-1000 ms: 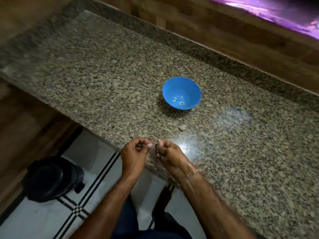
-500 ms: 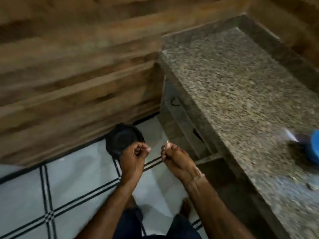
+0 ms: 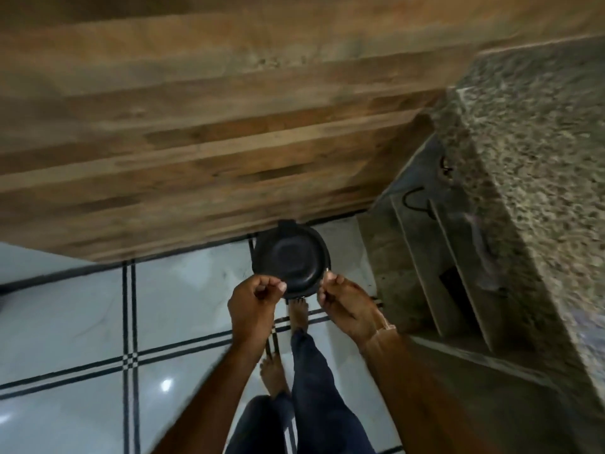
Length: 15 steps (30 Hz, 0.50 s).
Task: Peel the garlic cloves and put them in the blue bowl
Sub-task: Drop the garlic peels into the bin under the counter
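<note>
Over the white tiled floor (image 3: 82, 322) the two hands are hovering apart. The left hand (image 3: 253, 301) is curling thumb to forefinger, its contents hidden, while the right hand (image 3: 343, 301) is pinching a thin pale sliver (image 3: 327, 271), probably garlic skin. Just beyond, the round black plastic bin (image 3: 288, 257) is sitting with its lid closed, the sliver over its right rim. The blue bowl is staying out of view, and the speckled granite counter (image 3: 540, 158) is rising nearer the right hand.

**Bin ahead, counter right**

The bin (image 3: 289, 257) stands on the floor (image 3: 65, 322) against the wall (image 3: 196, 126), left of the counter (image 3: 540, 158). Your left hand (image 3: 253, 301) and right hand (image 3: 348, 308) hang over its near rim, a scrap (image 3: 328, 271) pinched in the right.
</note>
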Motion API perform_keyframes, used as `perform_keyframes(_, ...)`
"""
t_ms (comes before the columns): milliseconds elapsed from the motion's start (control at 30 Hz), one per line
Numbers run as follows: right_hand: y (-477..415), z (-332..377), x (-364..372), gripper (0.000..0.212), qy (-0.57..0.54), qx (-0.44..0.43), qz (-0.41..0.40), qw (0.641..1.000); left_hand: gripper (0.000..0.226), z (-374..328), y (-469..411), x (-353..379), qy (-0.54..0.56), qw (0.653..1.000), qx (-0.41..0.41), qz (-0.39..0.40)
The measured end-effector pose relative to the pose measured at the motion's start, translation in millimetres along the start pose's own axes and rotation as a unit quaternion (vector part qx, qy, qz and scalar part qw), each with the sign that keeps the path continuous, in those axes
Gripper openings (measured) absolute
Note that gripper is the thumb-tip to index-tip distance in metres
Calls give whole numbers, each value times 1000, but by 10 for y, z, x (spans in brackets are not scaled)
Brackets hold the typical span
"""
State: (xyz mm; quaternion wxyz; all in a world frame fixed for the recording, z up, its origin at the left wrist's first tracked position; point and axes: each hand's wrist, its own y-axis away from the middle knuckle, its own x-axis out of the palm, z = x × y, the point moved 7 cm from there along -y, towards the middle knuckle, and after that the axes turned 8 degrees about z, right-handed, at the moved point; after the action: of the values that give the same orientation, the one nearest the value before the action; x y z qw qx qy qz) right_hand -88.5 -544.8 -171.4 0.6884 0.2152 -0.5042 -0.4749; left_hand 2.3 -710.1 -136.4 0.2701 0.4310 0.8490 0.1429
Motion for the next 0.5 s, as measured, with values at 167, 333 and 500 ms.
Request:
perform_keyframes(167, -900, -337, -344, 19, -31, 67, -41, 996, 10, 776, -662, 277, 23, 992, -126, 13)
perform_keyframes(333, -1965, -789, -786, 24, -56, 104, -79, 990, 8, 1768, -1359, 770, 116, 958, -262, 22)
perform_keyframes(500, -2888, -1007, -1191, 14, -32, 100, -141, 984, 9, 2500, -2090, 1215, 215, 928, -303, 12)
